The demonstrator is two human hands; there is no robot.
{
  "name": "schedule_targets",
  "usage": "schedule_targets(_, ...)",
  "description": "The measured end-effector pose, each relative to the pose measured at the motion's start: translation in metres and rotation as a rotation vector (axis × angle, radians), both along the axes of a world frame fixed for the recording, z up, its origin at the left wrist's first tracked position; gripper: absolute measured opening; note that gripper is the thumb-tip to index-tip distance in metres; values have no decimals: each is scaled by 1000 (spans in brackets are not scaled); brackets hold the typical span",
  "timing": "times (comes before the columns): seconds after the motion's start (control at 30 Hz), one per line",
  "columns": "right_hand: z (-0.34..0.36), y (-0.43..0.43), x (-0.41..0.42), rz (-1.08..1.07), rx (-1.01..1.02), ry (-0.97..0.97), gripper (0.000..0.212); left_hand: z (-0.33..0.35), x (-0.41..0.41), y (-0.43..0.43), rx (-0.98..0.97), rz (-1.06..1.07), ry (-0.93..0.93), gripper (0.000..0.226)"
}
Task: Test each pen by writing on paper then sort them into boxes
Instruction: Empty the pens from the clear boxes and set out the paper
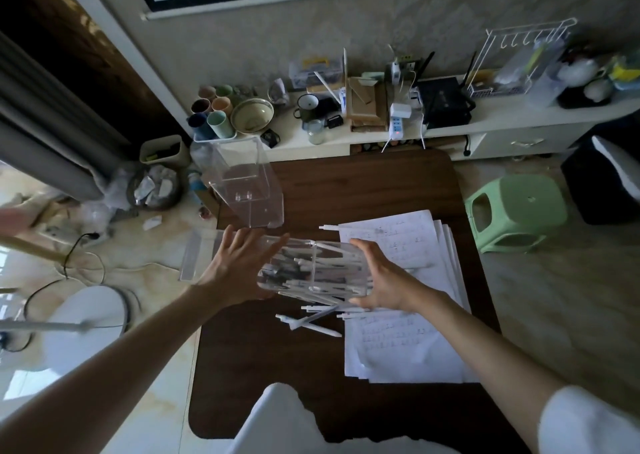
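Box [341, 263] of pens [313, 319], tilted above mid-bench [259, 367]: pressed between left grip [239, 263] and right grip [381, 280], both wide, fingers flat.

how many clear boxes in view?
3. Upright box at the table's far-left corner; pen-filled box between left hand and right hand; third box at its left edge, partly hidden behind left hand.
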State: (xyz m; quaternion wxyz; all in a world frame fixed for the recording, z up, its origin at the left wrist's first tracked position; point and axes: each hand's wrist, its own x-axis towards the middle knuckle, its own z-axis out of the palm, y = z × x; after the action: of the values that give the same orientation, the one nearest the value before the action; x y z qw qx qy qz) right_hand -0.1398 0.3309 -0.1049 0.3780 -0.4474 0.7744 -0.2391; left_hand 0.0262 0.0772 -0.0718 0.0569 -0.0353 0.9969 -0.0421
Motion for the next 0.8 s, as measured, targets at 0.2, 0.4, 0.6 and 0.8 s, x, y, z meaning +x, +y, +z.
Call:
schedule_targets(0.2,3,6,0,-22,-38,40,107,8,-4,1,-6,10,-28,119)
schedule_targets(0.4,10,18,-6,-74,-50,64,107,22,-20,10,-21,-61,81,117)
schedule_targets(0.6,17,33,-13,-111,-72,93,106,29,-37,18,-27,-109,102,114)
schedule_targets(0.8,21,40,-16,-153,-87,106,107,40,-47,23,-46,-133,85,116)
